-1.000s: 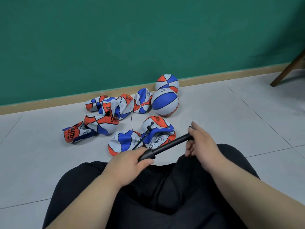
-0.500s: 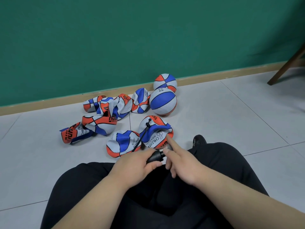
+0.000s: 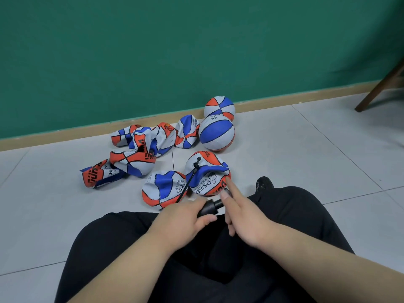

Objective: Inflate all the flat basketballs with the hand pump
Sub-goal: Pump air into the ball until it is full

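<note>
My left hand [image 3: 183, 219] grips the barrel of the black hand pump [image 3: 209, 208] over my lap. My right hand [image 3: 247, 217] covers the pump's handle end close against the barrel, index finger stretched out, lower fingers curled; the handle itself is hidden. A thin black hose [image 3: 188, 184] runs from the pump to the valve of a half-limp red, white and blue basketball [image 3: 207, 171] on the floor just ahead. Another flat ball [image 3: 162, 189] lies touching it on the left. Several more flat balls [image 3: 140, 149] are heaped behind. Two round inflated balls [image 3: 216, 132] [image 3: 219, 107] sit near the wall.
I sit on a pale tiled floor [image 3: 306, 154] with black-trousered legs crossed and a black shoe [image 3: 263, 184] showing by my right knee. A green wall with a wooden skirting [image 3: 65, 134] runs behind the balls. A wooden chair leg [image 3: 378, 90] slants at the far right.
One second ago the pump rod was drawn out, hands apart. My right hand has pushed the handle in toward my left hand and stayed there since half a second ago.
</note>
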